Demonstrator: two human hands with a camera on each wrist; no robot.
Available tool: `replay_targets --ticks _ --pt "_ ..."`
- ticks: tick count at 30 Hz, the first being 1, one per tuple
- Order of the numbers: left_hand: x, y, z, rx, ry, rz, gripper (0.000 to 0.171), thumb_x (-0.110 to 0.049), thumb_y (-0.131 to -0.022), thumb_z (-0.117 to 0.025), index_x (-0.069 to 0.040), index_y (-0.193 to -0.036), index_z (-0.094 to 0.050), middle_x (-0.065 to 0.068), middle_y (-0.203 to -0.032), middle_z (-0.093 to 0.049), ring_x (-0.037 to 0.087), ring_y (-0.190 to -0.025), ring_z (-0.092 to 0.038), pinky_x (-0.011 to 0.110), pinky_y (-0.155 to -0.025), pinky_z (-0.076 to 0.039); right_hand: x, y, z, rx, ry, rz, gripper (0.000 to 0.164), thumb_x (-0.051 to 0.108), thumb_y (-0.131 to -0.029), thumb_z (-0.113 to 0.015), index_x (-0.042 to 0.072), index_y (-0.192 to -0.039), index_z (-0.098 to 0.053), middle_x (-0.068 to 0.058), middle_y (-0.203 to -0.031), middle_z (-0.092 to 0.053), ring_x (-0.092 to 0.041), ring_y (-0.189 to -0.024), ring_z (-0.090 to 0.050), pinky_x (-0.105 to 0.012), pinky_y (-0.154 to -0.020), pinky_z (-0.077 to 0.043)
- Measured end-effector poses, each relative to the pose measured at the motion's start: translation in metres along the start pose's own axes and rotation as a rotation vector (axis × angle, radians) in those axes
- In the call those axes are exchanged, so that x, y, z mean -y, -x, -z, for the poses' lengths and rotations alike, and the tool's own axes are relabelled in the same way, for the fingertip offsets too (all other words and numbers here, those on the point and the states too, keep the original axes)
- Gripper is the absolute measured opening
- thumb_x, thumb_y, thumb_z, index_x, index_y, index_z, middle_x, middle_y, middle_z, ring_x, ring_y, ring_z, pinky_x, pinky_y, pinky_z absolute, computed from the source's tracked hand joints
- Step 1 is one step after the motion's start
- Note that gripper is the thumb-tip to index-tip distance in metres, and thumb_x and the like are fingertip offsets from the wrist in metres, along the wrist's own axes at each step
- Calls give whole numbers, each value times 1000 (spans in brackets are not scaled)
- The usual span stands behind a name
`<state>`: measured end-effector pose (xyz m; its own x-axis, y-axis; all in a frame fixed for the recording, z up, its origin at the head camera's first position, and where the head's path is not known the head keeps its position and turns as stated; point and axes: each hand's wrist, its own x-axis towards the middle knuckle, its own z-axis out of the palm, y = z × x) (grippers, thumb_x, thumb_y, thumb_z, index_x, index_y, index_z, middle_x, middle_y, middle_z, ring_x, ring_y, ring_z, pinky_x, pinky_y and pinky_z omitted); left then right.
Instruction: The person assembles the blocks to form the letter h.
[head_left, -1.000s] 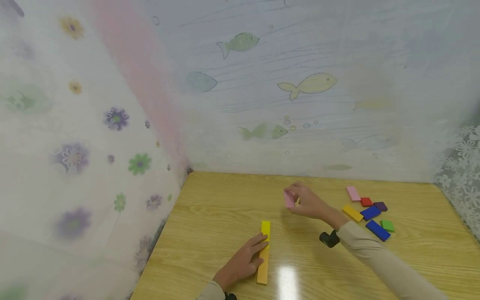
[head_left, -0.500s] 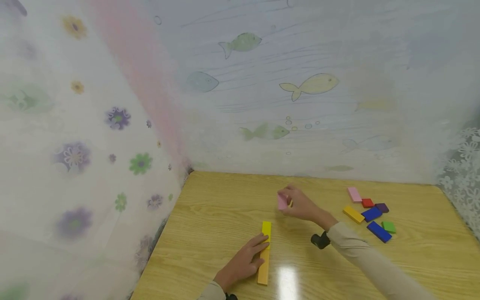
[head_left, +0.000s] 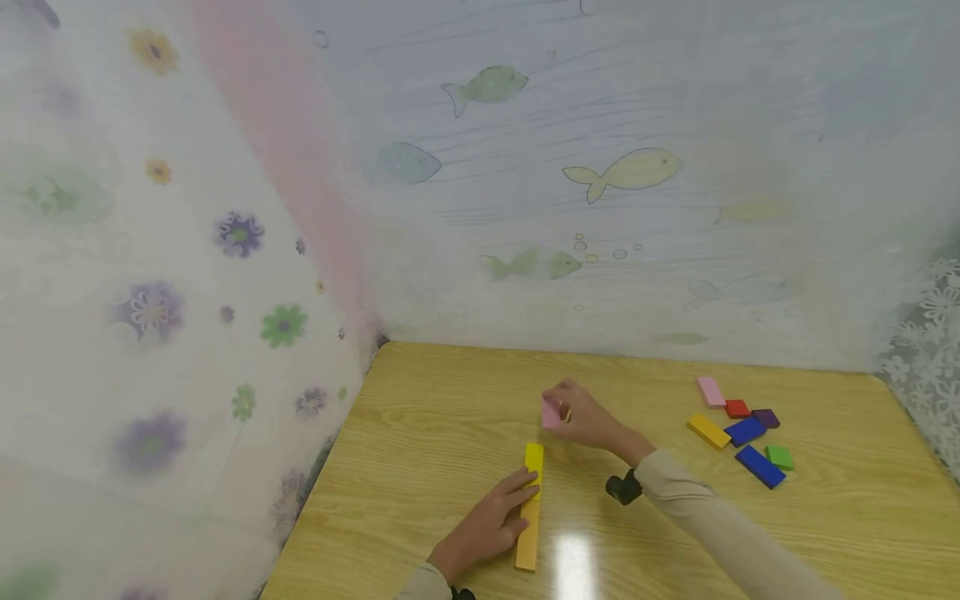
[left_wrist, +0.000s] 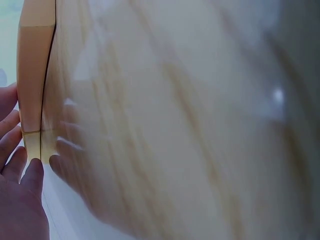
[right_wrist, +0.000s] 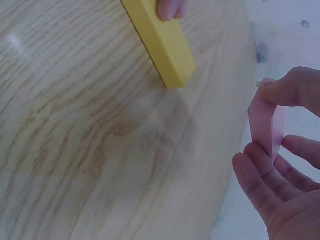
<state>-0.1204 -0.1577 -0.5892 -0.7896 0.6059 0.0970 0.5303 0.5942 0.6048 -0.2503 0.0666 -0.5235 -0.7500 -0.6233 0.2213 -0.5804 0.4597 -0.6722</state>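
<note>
A yellow block (head_left: pixel 534 457) and an orange block (head_left: pixel 527 546) lie end to end in a straight line on the wooden table. My left hand (head_left: pixel 487 517) rests against this row from the left, its fingertips on the yellow block near the join. Just beyond the row's far end, my right hand (head_left: pixel 588 417) pinches a pink block (head_left: pixel 551 412) between thumb and fingers, raised off the table. In the right wrist view the pink block (right_wrist: pixel 262 122) is apart from the yellow block (right_wrist: pixel 162 45). The left wrist view has the orange block (left_wrist: pixel 35 75) at its left edge.
Loose blocks lie at the right: another pink block (head_left: pixel 710 392), a red one (head_left: pixel 737 408), a purple one (head_left: pixel 766 418), an orange-yellow one (head_left: pixel 708 431), two blue ones and a green one (head_left: pixel 779 457). A patterned cloth wall (head_left: pixel 480 317) borders the table's far edge.
My right hand has moved left and slightly nearer with the pink block, towards the far end of the row. My left hand and the row have stayed put.
</note>
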Motion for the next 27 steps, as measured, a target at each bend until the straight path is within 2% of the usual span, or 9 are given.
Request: replay_targets --ticks 5,16,27 --pt "-1 0 0 -6 3 4 46 -11 -93 -57 -4 -138 -48 7 -150 -33 26 -140 -26 44 -110 -30 -2 -1 -7 5 -18 -3 51 10 -79 -71 -7 -124 -56 -15 -109 -53 -18 -76 -54 -23 -60 -50" --pt "0 2 -2 1 16 23 46 -11 -93 -56 -5 -138 -48 5 -151 -31 24 -140 -25 44 -110 -31 -7 -2 -21 36 -64 -70 55 11 -79 -73 -11 -125 -53 -18 -111 -51 -20 -78 -55 -22 -60 -49" --pt "1 1 -1 -15 15 13 47 -10 -92 -57 -5 -138 -48 4 -151 -32 23 -140 -25 43 -110 -30 -11 -8 -32 48 -50 -107 52 12 -79 -74 -11 -122 -55 -17 -108 -53 -15 -74 -54 -22 -61 -50"
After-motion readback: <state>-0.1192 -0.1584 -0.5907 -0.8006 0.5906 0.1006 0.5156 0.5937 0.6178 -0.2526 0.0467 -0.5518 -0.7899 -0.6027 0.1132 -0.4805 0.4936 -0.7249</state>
